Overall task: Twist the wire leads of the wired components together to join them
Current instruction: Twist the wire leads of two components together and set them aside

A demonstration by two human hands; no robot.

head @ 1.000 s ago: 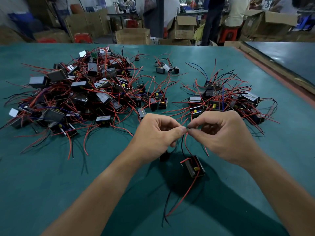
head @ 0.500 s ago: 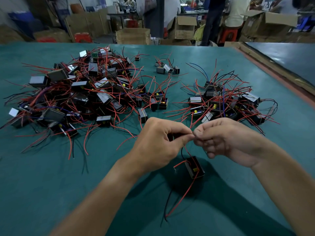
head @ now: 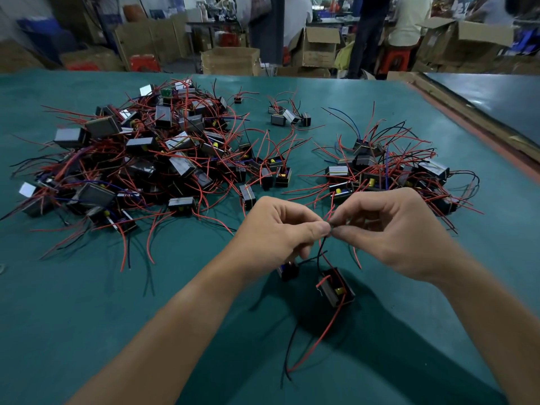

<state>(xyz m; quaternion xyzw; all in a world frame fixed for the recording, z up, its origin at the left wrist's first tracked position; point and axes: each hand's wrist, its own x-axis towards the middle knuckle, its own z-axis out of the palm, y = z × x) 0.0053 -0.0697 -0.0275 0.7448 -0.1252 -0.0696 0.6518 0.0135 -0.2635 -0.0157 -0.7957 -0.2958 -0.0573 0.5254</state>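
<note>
My left hand (head: 280, 229) and my right hand (head: 388, 229) meet fingertip to fingertip above the green table, both pinching the same thin wire leads (head: 330, 226). Red and black leads run down from that pinch. A black box component (head: 336, 287) with a yellow part hangs or rests just below, tilted, trailing a long red and a black wire toward me. A second small black component (head: 287, 270) shows partly under my left hand. The joint itself is hidden by my fingertips.
A big heap of wired components (head: 140, 165) covers the left of the green table (head: 87, 317). A smaller heap (head: 388, 171) lies right behind my right hand, and a few parts (head: 287, 116) sit farther back. Boxes and people stand beyond the far edge.
Both hands keep pinching the leads while the fingers roll against each other; the right hand has lifted and opened out a little. The hanging component has swung slightly.
</note>
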